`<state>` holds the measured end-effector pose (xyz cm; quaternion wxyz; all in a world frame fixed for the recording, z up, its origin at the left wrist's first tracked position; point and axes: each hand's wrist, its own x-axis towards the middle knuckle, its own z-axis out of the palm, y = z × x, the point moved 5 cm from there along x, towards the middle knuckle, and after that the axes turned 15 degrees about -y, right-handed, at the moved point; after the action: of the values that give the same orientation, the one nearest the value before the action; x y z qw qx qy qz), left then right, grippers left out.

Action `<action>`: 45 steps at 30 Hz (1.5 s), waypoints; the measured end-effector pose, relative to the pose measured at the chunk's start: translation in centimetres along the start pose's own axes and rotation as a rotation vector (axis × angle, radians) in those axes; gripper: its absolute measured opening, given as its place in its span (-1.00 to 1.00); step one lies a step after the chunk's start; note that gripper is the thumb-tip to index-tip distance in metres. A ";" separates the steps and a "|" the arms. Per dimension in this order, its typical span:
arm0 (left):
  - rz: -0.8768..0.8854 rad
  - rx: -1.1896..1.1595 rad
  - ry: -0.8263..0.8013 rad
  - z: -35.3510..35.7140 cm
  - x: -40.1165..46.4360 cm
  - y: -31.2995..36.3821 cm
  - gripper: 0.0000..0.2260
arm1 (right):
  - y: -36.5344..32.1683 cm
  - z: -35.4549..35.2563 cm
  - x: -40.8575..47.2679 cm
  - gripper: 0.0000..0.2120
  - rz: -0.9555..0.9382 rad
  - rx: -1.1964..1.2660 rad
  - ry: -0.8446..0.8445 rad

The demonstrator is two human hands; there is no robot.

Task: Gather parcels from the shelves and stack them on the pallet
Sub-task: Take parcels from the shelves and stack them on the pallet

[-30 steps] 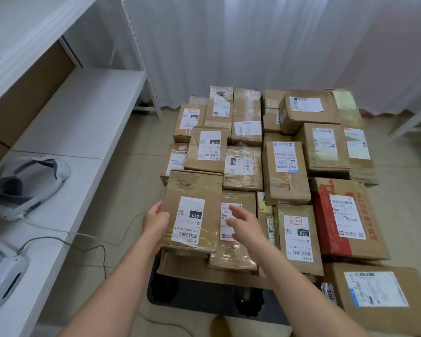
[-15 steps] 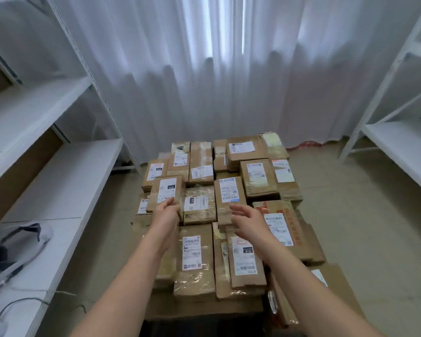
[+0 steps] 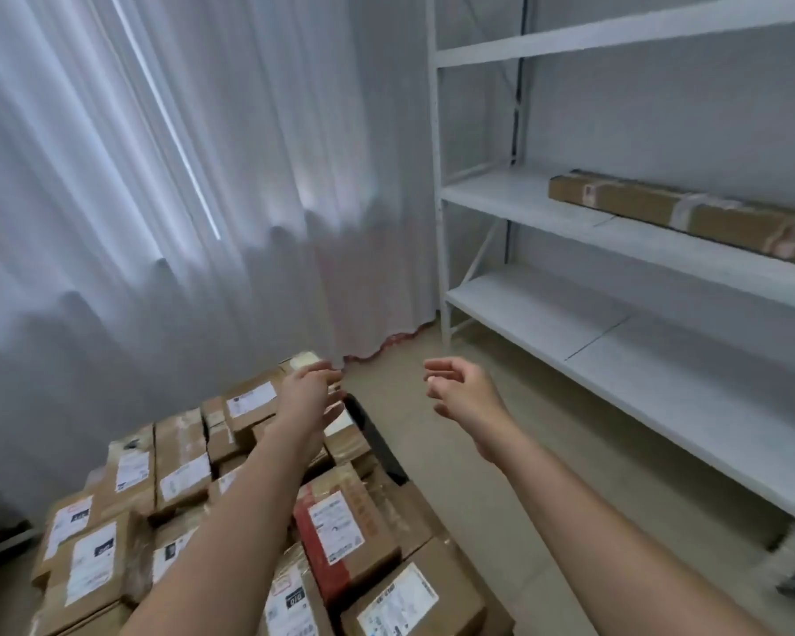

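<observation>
A person's bare arms reach out over a stack of taped cardboard parcels (image 3: 267,521) at 7 o'clock, both hands raised in the air and holding nothing — the left hand (image 3: 308,397) with fingers loosely spread above the far boxes, the right hand (image 3: 462,390) with fingers loosely curled over bare floor (image 3: 501,534). At 2 o'clock, on a middle board of the white shelves (image 3: 662,323), lies one long brown parcel (image 3: 689,215) — well apart from both hands. White curtains (image 3: 180,199) hang behind the stack, from 9 to 12 o'clock.
</observation>
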<state>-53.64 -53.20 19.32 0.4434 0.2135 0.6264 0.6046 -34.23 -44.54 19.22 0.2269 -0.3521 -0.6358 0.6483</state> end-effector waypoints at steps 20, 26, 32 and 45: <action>-0.025 0.111 -0.658 46.2 2.1 0.0 -0.78 | -1.8 -41.6 -16.3 -0.70 -0.183 0.083 0.789; -0.274 0.003 -0.663 58.9 3.8 -3.4 -0.82 | -0.2 -54.8 -18.1 -0.69 -0.132 0.095 0.818; -0.311 0.014 -0.678 67.1 5.5 -4.0 -0.92 | 0.0 -64.2 -16.7 -0.73 -0.112 0.130 0.854; -0.342 0.046 -0.762 80.6 17.6 -2.4 -0.92 | -0.2 -76.4 -6.4 -0.75 -0.061 0.064 0.879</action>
<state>3.54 6.25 21.78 0.7325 0.3249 0.4573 0.3858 26.81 1.46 24.86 0.5057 -0.5681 -0.4686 0.4494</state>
